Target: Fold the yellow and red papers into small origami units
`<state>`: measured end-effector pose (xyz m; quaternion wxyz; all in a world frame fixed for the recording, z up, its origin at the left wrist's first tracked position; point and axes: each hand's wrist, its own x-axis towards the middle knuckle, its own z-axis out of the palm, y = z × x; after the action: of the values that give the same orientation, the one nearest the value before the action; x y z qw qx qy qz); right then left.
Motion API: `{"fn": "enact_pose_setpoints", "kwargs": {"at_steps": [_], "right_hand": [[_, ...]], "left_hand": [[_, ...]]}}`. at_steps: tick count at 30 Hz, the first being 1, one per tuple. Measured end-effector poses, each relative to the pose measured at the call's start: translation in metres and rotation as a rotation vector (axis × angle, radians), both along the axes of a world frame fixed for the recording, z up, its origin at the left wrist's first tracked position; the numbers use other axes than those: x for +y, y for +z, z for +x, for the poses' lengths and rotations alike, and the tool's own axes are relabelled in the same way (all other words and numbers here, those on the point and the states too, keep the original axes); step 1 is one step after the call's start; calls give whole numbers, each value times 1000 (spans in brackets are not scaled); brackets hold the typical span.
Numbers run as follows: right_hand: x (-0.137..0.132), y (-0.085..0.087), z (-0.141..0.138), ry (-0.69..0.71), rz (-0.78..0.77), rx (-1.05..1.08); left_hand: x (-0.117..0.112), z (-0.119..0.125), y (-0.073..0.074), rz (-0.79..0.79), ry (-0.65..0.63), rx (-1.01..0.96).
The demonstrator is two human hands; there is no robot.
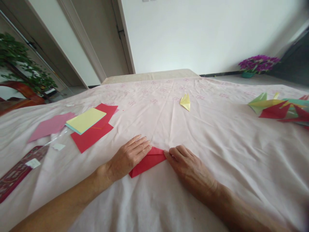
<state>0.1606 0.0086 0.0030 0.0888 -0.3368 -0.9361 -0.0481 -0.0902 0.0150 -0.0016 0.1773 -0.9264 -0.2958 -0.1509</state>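
A folded sheet of red paper (149,162) lies on the cloth in front of me, with a crease line near its upper edge. My left hand (131,154) rests flat across its left part, fingers stretched out and held close together, hiding some of the paper. At the paper's right corner, my right hand (183,161) has its fingers curled, with thumb and fingertips pinched on the edge. Farther off on the cloth stands a small folded yellow paper piece (185,102).
To the left lie red sheets (93,138), a yellow sheet stack (86,120), pink paper (51,125) and a dark red patterned packet (19,167). Several colourful folded paper pieces (277,108) sit at the right. A pink cloth (154,119) covers the surface, wrinkled in places.
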Motion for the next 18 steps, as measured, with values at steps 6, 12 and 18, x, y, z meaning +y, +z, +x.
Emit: {"fn": "enact_pose_setpoints", "kwargs": {"at_steps": [6, 12, 18], "right_hand": [[0, 0, 1, 5, -7, 11], [0, 1, 1, 20, -4, -1], [0, 1, 0, 25, -8, 19]], "left_hand": [[-1, -17, 0, -49, -58, -80], [-1, -20, -1, -91, -63, -165], [-1, -26, -2, -92, -27, -177]]}}
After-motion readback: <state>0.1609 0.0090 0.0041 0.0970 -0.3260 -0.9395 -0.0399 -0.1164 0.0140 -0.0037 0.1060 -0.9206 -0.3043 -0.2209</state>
